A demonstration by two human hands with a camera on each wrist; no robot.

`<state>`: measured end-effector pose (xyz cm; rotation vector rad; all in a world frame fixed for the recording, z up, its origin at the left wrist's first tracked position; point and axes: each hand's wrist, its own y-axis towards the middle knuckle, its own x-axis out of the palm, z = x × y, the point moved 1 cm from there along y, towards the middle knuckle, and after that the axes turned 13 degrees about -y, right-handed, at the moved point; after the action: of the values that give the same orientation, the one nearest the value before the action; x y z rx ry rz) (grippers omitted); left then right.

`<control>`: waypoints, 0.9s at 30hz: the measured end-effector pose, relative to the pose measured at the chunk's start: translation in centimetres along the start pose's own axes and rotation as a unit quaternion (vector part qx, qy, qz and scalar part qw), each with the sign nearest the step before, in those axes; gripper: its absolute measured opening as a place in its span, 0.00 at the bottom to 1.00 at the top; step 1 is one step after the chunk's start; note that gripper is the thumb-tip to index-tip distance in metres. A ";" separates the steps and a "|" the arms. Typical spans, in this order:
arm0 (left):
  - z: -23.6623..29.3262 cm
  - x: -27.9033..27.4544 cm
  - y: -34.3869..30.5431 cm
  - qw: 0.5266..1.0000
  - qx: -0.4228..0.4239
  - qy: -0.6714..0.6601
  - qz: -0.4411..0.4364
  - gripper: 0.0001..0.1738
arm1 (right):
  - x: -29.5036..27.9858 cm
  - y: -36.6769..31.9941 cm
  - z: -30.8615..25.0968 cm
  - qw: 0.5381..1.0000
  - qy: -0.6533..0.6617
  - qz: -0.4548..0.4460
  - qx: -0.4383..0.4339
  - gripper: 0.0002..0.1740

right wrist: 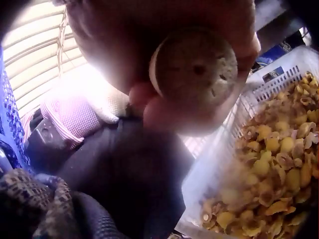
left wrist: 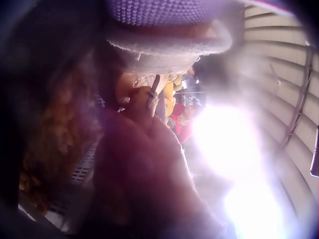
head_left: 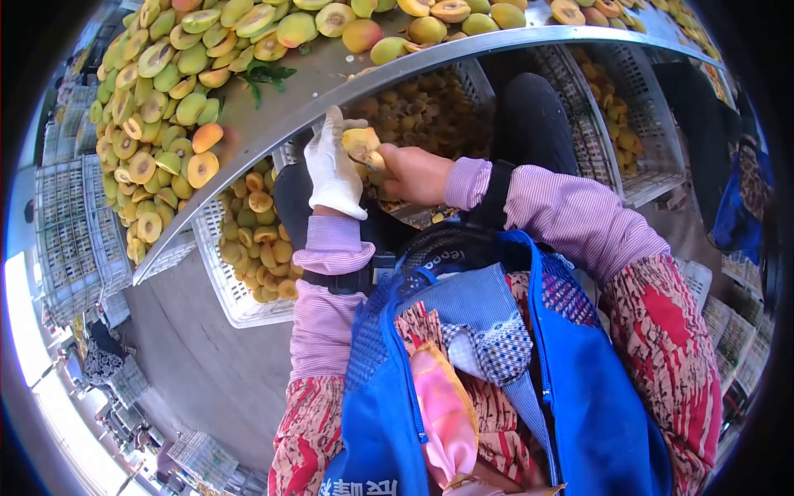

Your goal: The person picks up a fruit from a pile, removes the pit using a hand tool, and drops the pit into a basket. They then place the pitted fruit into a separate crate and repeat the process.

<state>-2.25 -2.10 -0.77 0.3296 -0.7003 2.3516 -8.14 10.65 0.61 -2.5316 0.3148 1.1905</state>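
Note:
The white-gloved left hand [head_left: 334, 169] holds a cut yellow fruit piece [head_left: 359, 142] below the metal table edge. Close against it, the bare right hand [head_left: 416, 174] has its fingers curled round a small tool, mostly hidden in the head view. A thin dark curved tool tip [left wrist: 155, 88] shows beside the fruit in the left wrist view, with the right hand [left wrist: 144, 164] in front. In the right wrist view, a round, pale end of what looks like the tool's handle [right wrist: 194, 67] sticks out from the right hand [right wrist: 164, 30].
Halved green and orange fruit [head_left: 157, 107] lies heaped on the metal table [head_left: 318, 83]. Below stand a white crate [head_left: 236, 307] of fruit halves and another crate [right wrist: 199, 191] of yellow pieces by the knees. More crates [head_left: 74, 231] are stacked at left; another person sits at right.

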 end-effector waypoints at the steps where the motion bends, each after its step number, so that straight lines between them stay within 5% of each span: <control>1: 0.0 -0.1 0.1 1.000 0.023 0.006 0.002 0.25 | -1.2 -0.4 -1.5 0.987 0.118 -0.083 0.076 0.13; 2: 0.1 -0.1 0.1 1.000 0.025 0.006 0.002 0.25 | -1.8 -0.6 -2.3 0.948 0.232 -0.162 0.148 0.13; 4: 0.2 -0.1 -0.1 0.996 0.083 0.034 0.003 0.25 | -0.1 -0.2 -1.6 0.938 0.290 -0.143 0.120 0.12; 6: 0.3 -0.1 -0.4 0.993 0.108 0.047 -0.015 0.25 | 0.3 -0.3 -1.6 0.846 0.459 -0.226 0.149 0.12; 10: 0.6 -0.3 -2.0 0.982 0.165 -0.012 -0.093 0.21 | -1.3 -1.2 -2.6 0.822 0.484 -0.249 0.167 0.08; 12: 0.8 -0.6 -2.6 0.981 0.159 0.010 -0.111 0.20 | -1.0 -1.5 -2.4 0.721 0.601 -0.305 0.160 0.07; 16: 0.8 0.3 -3.6 0.981 0.067 0.001 -0.182 0.20 | -0.7 -2.4 -1.7 0.666 0.645 -0.347 0.142 0.09; 18: 0.0 -0.7 -3.0 0.972 0.033 0.007 -0.231 0.18 | -1.0 -3.4 -2.6 0.715 0.602 -0.310 0.174 0.10; 20: -0.5 -0.3 -3.3 0.981 0.112 -0.007 -0.156 0.15 | -1.7 -3.5 -3.7 0.931 0.255 -0.196 0.172 0.12; 22: 0.3 -0.4 -3.6 0.985 0.116 0.027 -0.127 0.12 | -0.6 -3.2 -3.5 0.911 0.320 -0.196 0.174 0.10; 24: 1.3 -0.8 -4.2 0.969 0.155 0.086 -0.171 0.13 | -0.3 -3.1 -3.9 0.694 0.631 -0.287 0.193 0.07; 26: 1.4 -1.0 -4.5 0.966 0.164 0.030 -0.199 0.16 | -0.9 -3.3 -4.3 0.681 0.643 -0.304 0.175 0.08; 27: 1.3 -1.1 -4.3 0.961 0.177 0.021 -0.212 0.15 | -1.2 -3.5 -4.4 0.788 0.524 -0.272 0.172 0.09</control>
<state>1.49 -0.62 1.57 0.5259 -0.1554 2.0508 -4.65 12.28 4.85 -2.3995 0.0070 -0.5196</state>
